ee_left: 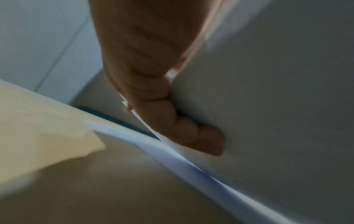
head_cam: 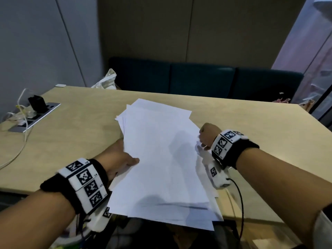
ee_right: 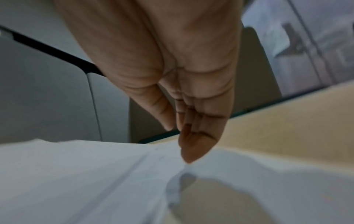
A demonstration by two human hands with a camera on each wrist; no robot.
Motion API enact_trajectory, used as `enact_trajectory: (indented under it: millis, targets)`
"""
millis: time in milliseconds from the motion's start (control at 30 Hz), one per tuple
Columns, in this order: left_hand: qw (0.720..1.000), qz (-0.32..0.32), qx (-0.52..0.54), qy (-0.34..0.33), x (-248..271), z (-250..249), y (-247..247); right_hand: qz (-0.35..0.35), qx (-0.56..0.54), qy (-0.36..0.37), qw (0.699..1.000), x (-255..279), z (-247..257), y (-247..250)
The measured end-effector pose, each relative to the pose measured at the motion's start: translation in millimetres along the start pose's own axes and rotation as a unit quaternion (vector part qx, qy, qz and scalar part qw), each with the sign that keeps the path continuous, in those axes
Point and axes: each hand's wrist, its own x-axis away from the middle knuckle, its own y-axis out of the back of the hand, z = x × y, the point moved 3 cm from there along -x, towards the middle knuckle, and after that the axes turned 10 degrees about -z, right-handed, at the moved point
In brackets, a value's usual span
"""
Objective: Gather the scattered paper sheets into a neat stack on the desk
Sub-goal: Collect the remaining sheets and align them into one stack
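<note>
Squaring sheets (head_cam: 161, 159) at the counter (head_cam: 251, 123) near edge, overhanging it. Left hand (head_cam: 120, 159) pinches the left long edge, thumb on top. Right hand (head_cam: 206, 137), fingers straight and together, touches the right long edge. Long axis runs away from the person; sheets lie between both hands, fanned. Right wrist view shows the straight fingers (ee_right: 195, 145); head view hides them.

Left hand (head_cam: 118, 157): fingers hidden under paper sheets (head_cam: 161, 159) in head view, only thumb on top. Right hand (head_cam: 206, 135): fingertips hidden behind sheets' right edge; grip cannot be told. Both wrist views blurred, sheet edges smeared. Near corners of sheets overhang desk (head_cam: 251, 123), hiding its front edge. Items on power strip (head_cam: 36, 114) too small to identify. Forearms cut off by frame bottom.
</note>
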Motion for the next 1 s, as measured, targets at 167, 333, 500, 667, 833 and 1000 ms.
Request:
enact_trajectory:
  millis: [167,333,500,667,833,1000]
  targets:
    - [0.996,-0.055,0.067,-0.02,14.2,-8.2,55.1,-0.043,0.305,0.06,0.95,-11.0,7.6,34.9]
    - [0.986,-0.114,0.122,-0.002,14.3,1.9,77.6,0.018,0.19,0.149,0.97,-73.1,30.5,-15.1]
    - [0.979,-0.138,0.15,0.005,9.0,6.9,76.2,0.07,0.266,0.173,0.946,-58.5,41.5,-52.8]
    - [0.978,-0.131,0.165,0.0,3.8,7.2,69.3,0.094,0.326,0.158,0.928,-46.8,16.1,-37.8]
    - [0.98,-0.099,0.171,0.004,3.2,9.2,48.8,0.134,0.386,0.137,0.902,-6.2,-18.7,-13.5]
    - [0.986,-0.064,0.155,0.01,11.2,17.6,25.9,0.118,0.381,0.157,0.904,36.6,-43.3,-5.8]
